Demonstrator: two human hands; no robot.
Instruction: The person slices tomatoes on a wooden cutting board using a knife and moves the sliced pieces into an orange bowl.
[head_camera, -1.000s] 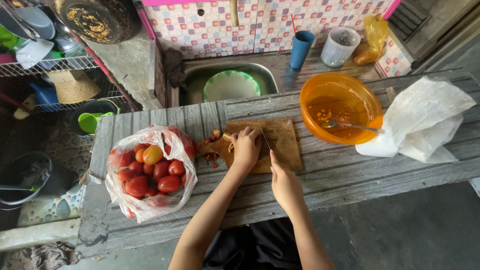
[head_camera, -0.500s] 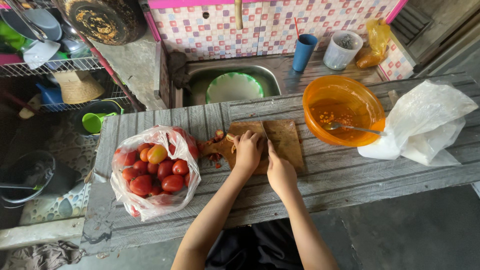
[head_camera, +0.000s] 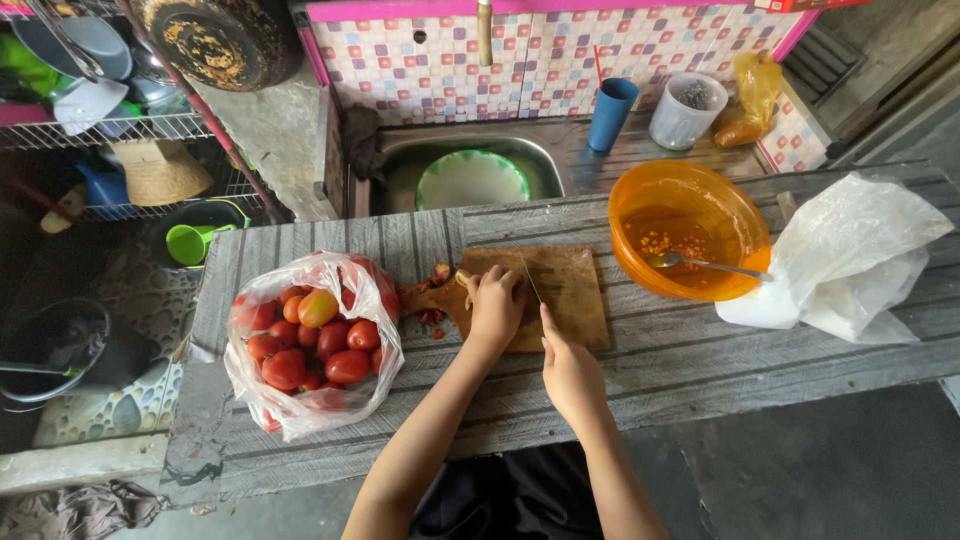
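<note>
I stand at the long grey wooden worktop (head_camera: 700, 350). The brown wooden cutting board (head_camera: 570, 290) lies in the middle of it, right in front of me, so both hands reach it. The clear plastic bag of red tomatoes (head_camera: 315, 345) sits just left of the board, close to grab. My left hand (head_camera: 495, 305) presses down on the board over something I cannot see. My right hand (head_camera: 570, 375) has its grip closed around the thin knife (head_camera: 530, 280), whose blade points away from me, along the board.

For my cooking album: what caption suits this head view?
Left hand steadies food on the wooden cutting board while the right hand slices with a knife beside a bag of tomatoes.
</note>
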